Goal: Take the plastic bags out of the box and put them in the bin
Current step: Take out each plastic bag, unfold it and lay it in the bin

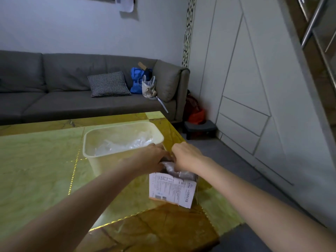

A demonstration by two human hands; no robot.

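A small cardboard box (171,190) with a white printed label stands on the green and gold table (41,160). Clear plastic bags (177,170) bulge from its open top. My left hand (153,158) grips the box's top left edge. My right hand (185,156) reaches into the box with its fingers curled into the plastic. A cream plastic bin (101,153) stands just behind the box and holds crumpled clear plastic bags (131,142).
A grey sofa (63,100) runs behind the table with a checked cushion (109,84), a blue bag (137,80) and a small grey bag (149,87). White cabinet doors (254,88) line the right wall. A dark low stool (199,128) sits on the floor beyond the table's corner.
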